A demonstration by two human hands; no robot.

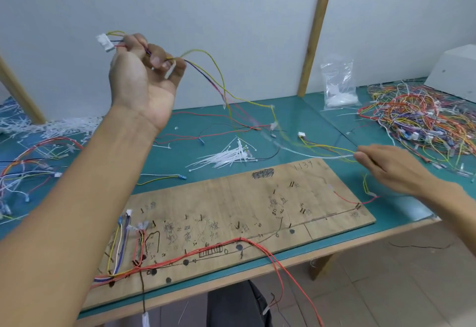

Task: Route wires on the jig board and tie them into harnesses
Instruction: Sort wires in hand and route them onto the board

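Note:
My left hand (pixel 144 74) is raised high over the table and grips a bundle of yellow, purple and red wires just behind a white connector (pixel 105 42). The wires (pixel 219 79) arc down to the right across the table. My right hand (pixel 394 169) pinches the far end of that bundle near the board's right corner. The wooden jig board (pixel 257 211) lies in front of me with nails and handwritten marks. Red wires (pixel 206 249) run along its lower edge, and yellow, white and blue wires (pixel 121 247) loop at its left end.
Loose white cable ties (pixel 226 155) lie behind the board. A big tangle of coloured harnesses (pixel 422 118) fills the right of the table, with a plastic bag (pixel 338 84) near it. More harnesses (pixel 31 164) and cut tie ends (pixel 64 124) lie at left. A wooden post (pixel 314 30) stands behind.

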